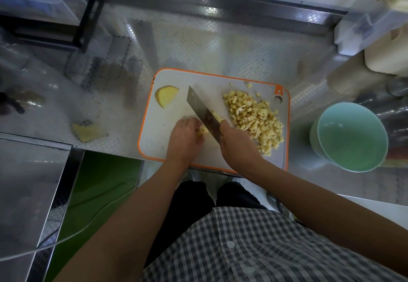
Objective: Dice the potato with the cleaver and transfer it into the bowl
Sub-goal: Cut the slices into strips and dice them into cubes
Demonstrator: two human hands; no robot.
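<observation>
The left hand (186, 134) curls over pale potato strips (204, 130) on the orange-rimmed white cutting board (154, 131); the right hand (237, 143) grips the steel cleaver (202, 110). Diced potato cubes (254, 118) lie heaped beside the blade, and the mint-green bowl (351, 137) stands right of the board.

Nothing legible anywhere: no text, label, brand, number or sign can be read. The cleaver (203, 114) blade between the left hand (185, 137) and the right hand (237, 145) shows bare metal. The cutting board (159, 140) under both hands is plain, as is the bowl (353, 138) out to the right of the right hand. The plastic boxes (371, 23) far beyond the right hand are too blurred to show any marking.
</observation>
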